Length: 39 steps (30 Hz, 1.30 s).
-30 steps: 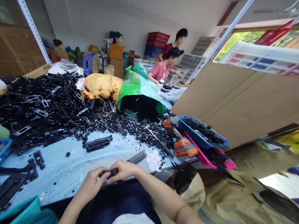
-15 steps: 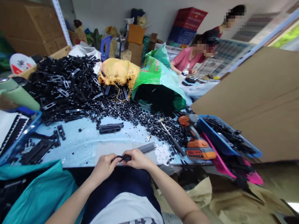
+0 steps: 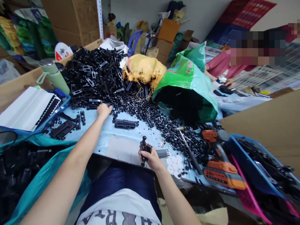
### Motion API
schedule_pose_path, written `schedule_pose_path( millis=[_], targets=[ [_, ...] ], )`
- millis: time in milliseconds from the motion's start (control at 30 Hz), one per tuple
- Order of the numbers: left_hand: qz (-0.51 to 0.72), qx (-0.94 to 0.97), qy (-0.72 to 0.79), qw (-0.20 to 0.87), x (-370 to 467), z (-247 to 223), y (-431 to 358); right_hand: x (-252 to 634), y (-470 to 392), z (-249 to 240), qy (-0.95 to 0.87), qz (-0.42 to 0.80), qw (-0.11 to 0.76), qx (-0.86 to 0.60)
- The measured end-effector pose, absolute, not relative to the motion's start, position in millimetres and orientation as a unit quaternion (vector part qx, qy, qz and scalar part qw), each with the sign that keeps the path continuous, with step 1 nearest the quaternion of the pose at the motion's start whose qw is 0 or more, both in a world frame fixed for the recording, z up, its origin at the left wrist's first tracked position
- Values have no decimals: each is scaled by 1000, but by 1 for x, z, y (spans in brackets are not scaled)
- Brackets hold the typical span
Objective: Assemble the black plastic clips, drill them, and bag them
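My left hand reaches to the near edge of a large heap of black plastic parts. Its back faces me and most of its fingers are hidden, so what they grip, if anything, does not show. My right hand is closed around a black jointed plastic part with rounded ends, held upright above the table's front edge. Beneath and beside it lie a pale flat sheet and a grey forked strip. A stack of long black parts rests between my hands.
Small black pins spread across the blue table. To the right are a hammer, white discs, an orange cordless drill and a blue basket. A green sack gapes at the back. A co-worker's pink sleeve shows beyond.
Both hands were together at the table's front edge on a black part. My left hand has moved away to the heap, and my right keeps the part. The view has shifted left.
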State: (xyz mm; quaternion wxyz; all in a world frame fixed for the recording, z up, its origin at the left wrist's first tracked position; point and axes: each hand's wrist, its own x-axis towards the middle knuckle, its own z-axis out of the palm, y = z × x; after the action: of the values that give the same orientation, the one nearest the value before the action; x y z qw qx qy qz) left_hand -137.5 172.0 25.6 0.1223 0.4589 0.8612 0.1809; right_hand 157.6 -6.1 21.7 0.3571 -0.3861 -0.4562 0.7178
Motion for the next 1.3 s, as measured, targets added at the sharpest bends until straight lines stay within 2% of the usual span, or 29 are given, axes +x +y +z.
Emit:
schedule_pose_path(
  millis=[167,367,467,533,633,733,833,900,1133,1300],
  targets=[
    [167,462,858,147,-131,16,177,151,-5,21,-403,728,404,-381],
    [208,533,808,143,-139,13,111,149,6,20,-438,700,381,-416],
    [290,630,711,115,-118,14,65,134,25,24,-396,659,441,-464],
    [303,721,615,103,-99,16,36,125,39,30,-363,644,468,-484],
    [301,796,511,122,-77,20,8,122,53,39,-391,646,450,-477],
    [354,757,505,218,-66,26,-3,129,50,45,-444,643,427,-454],
    [332,679,501,422,-61,31,-5,137,37,47,-472,616,453,-439],
    [308,635,493,509,-59,34,-7,142,28,49,-489,619,443,-426],
    [254,644,426,583,-59,47,-16,171,10,57,-568,668,328,-351],
    [194,635,407,627,-56,46,-20,177,-4,52,-625,557,339,-429]
  ],
)
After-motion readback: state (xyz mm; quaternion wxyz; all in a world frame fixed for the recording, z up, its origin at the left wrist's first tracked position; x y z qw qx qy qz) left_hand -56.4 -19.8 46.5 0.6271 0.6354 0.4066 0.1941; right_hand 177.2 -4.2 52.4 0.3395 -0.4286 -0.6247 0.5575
